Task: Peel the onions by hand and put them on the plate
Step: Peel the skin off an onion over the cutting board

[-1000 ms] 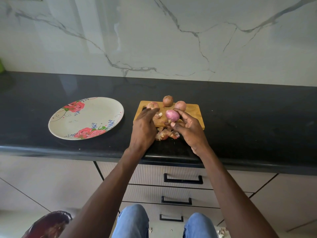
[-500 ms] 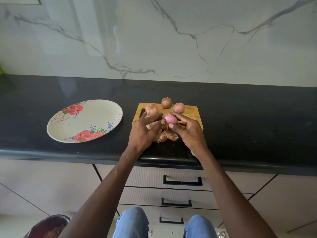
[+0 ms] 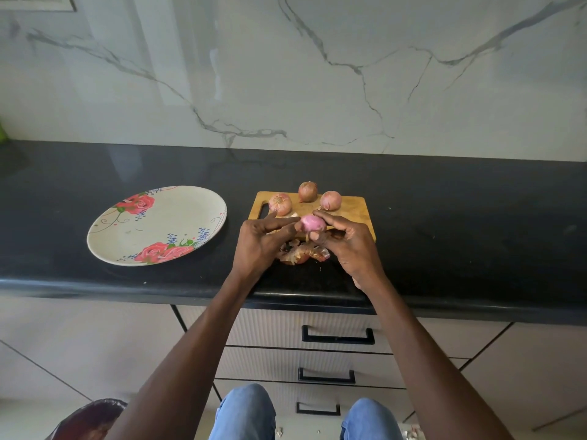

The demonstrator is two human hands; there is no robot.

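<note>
One peeled onion (image 3: 313, 224) pinched in my right hand (image 3: 351, 246) above the board (image 3: 355, 214), held up so my left hand's (image 3: 259, 242) straight fingertips can work it; skins (image 3: 301, 254) drop below; plate (image 3: 104, 246) waits bare, leftward.

The black table (image 3: 460, 217) lies bare to the right of the cutting board (image 3: 352, 208) and also behind it, up to the marble wall (image 3: 286, 74). Between the board and the flowered plate (image 3: 178, 214) there is a narrow strip of bare table. Three unpeeled onions (image 3: 307, 191) stand along the far edge of the board and close that side. A heap of onion skins (image 3: 301, 254) lies at the near edge, under both hands. The left hand (image 3: 259, 241) and the right hand (image 3: 352, 246) fill the space over the middle of the board
</note>
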